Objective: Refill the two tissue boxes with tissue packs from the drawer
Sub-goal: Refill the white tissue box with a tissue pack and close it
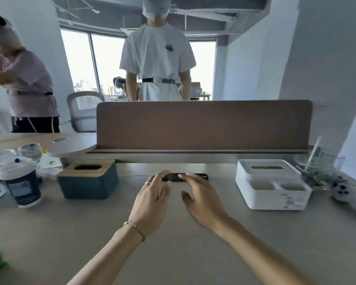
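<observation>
Left hand (152,194) and right hand (201,194) reaching, grips open and empty, fingertips touching a dark phone (185,177); blue tissue box (88,182) sitting left on the surface (49,233), white tissue box (271,184) right.

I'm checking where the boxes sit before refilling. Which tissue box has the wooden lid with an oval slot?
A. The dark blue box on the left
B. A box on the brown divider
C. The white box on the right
A: the dark blue tissue box on the left carries the wooden lid; the white plastic tissue box has a white top.
</observation>
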{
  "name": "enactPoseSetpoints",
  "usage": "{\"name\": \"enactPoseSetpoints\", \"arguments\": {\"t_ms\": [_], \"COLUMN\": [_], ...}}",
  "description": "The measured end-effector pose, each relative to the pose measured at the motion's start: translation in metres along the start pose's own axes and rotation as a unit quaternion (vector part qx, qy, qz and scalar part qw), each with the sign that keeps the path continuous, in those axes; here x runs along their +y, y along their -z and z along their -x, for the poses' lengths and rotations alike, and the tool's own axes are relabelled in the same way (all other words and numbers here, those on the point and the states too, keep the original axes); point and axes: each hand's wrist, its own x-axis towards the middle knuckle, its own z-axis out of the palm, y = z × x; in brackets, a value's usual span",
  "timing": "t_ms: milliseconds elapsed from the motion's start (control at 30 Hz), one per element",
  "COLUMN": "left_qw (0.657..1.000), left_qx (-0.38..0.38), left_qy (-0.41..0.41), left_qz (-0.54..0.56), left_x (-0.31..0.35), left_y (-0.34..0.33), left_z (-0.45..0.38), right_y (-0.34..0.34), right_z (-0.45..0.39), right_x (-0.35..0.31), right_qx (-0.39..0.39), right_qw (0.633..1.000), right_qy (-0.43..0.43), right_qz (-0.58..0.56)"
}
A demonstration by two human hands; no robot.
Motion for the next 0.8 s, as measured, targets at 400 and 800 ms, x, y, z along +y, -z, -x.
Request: {"name": "enactPoseSetpoints", "arguments": {"t_ms": [400, 800], "left_qw": [0.989, 0.962], "left_qx": [-0.126, -0.198], "left_qy": [-0.071, -0.093], "left_qz": [-0.029, -0.161], "left_x": [0.102, 0.107], "left_y": [-0.194, -0.271], "left_z": [-0.053, -0.097], "right_y": [0.159, 0.157], "right_z": [0.051, 0.013], "right_x": [0.184, 0.251], "right_qx": [0.099, -0.016], "right_qw": [0.972, 0.968], "right_qy": [-0.186, -0.184], "right_qz": [0.108, 0.168]}}
